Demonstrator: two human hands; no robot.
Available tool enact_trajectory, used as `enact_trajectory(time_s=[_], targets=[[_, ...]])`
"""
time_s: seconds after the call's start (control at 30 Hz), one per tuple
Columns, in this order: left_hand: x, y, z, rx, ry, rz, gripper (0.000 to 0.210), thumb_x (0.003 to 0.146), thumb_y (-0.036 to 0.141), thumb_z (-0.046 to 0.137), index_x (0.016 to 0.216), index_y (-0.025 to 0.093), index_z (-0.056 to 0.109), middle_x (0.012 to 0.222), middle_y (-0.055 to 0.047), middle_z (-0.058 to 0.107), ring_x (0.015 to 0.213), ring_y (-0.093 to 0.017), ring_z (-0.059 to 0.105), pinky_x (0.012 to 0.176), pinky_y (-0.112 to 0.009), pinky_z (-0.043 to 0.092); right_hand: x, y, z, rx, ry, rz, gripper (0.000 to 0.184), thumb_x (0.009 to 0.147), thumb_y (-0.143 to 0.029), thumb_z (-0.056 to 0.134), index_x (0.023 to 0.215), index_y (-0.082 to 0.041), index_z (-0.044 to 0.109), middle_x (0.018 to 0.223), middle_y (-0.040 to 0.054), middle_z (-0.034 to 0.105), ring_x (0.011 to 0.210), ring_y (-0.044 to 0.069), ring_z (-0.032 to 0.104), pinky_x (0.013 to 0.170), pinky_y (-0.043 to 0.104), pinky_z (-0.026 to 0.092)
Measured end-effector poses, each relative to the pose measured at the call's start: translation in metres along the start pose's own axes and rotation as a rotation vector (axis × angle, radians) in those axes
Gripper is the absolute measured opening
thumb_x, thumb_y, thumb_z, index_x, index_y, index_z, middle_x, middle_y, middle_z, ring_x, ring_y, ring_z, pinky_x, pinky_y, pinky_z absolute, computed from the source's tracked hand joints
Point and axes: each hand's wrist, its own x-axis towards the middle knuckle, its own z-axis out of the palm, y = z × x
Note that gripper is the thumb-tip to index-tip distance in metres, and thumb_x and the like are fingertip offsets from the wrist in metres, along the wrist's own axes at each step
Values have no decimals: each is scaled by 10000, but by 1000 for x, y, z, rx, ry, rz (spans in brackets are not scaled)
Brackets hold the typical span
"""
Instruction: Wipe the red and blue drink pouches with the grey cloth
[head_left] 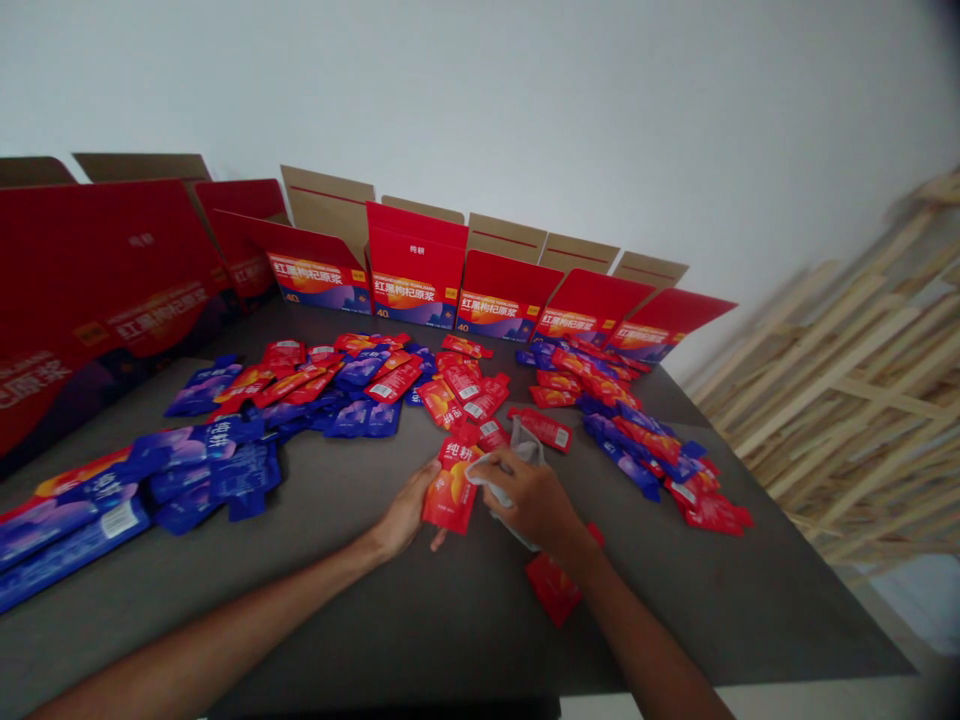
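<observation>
A red spouted pouch [452, 490] with an orange print is gripped by its left side in my left hand [405, 508]. My right hand [529, 495] is closed on a pale grey-white cloth [526, 447], which touches the right edge of that pouch. Under my right forearm, another red pouch [553, 588] lies partly hidden on the dark table. Just beyond my hands is a loose group of red pouches [461, 380], some with barcodes facing up.
Mixed red and blue pouches [360, 375] spread over the left side of the grey table [345, 620]; another pile [630, 430] runs along the right. Open red cartons [416, 275] line the back, larger ones [97, 300] at left. Wooden slats [862, 390] stand beyond the right edge.
</observation>
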Motion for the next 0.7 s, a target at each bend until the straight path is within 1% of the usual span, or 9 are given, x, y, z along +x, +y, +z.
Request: enact_trajectory(time_s=[0.2, 0.27, 0.33, 0.4, 0.47, 0.53, 0.6, 0.67, 0.7], targets=[[0, 6, 6, -58, 140, 25, 423, 907, 507, 420, 789, 129, 569, 475, -7, 601, 304, -124, 491, 280, -212, 374, -3, -11, -2, 40, -141, -210, 278, 894, -190, 592, 1151, -291, 623, 1097, 13, 636, 896, 141, 613, 647, 220, 430], [-1, 7, 6, -68, 160, 26, 431, 907, 515, 420, 758, 136, 559, 457, -3, 587, 306, -124, 492, 284, -210, 378, -3, -12, -2, 46, -165, -265, 273, 894, -203, 592, 1146, -302, 624, 1087, 5, 634, 885, 137, 613, 632, 219, 419], [-1, 8, 6, -67, 151, 18, 439, 909, 521, 416, 747, 137, 554, 452, -2, 579, 305, -126, 493, 283, -214, 383, -3, -12, -2, 43, -163, -273, 267, 890, -209, 597, 1136, -307, 628, 1079, 2, 636, 876, 138, 615, 632, 222, 419], [-1, 7, 5, -51, 122, 14, 436, 914, 519, 415, 783, 130, 562, 470, -2, 590, 299, -125, 489, 277, -217, 378, -3, -10, -1, 30, -127, -200, 275, 888, -196, 594, 1140, -300, 627, 1093, 9, 642, 900, 147, 620, 652, 228, 429], [-1, 4, 4, -19, 82, 22, 426, 917, 513, 421, 841, 122, 572, 504, -3, 607, 299, -123, 490, 273, -216, 371, -2, -8, 0, 13, -55, -59, 274, 896, -188, 577, 1148, -286, 624, 1106, 21, 653, 920, 159, 626, 670, 237, 438], [-1, 2, 2, 22, 38, 36, 426, 920, 515, 426, 902, 117, 576, 554, -7, 629, 307, -122, 501, 278, -219, 376, -1, -5, 0, 32, 26, 96, 216, 923, -234, 559, 1125, -260, 629, 1091, 32, 672, 913, 169, 638, 689, 251, 446], [-1, 0, 0, 68, 2, 52, 445, 931, 524, 411, 1006, 114, 569, 586, -5, 640, 317, -123, 507, 296, -225, 397, 0, -3, -2, 97, 80, 231, 175, 947, -323, 546, 1064, -241, 648, 1011, 30, 702, 872, 177, 654, 711, 267, 450], [-3, -1, -2, 126, -9, 69, 483, 945, 535, 384, 1141, 118, 532, 568, 11, 627, 323, -122, 500, 316, -223, 406, 1, 0, -4, 197, 75, 323, 204, 944, -393, 554, 1010, -240, 672, 919, 17, 721, 833, 182, 667, 735, 279, 452], [-4, -1, -2, 160, -8, 74, 505, 951, 541, 369, 1200, 122, 505, 550, 21, 616, 327, -122, 496, 327, -221, 409, 1, 2, -4, 263, 54, 343, 210, 934, -406, 568, 997, -243, 685, 893, 10, 725, 818, 181, 669, 744, 280, 454]])
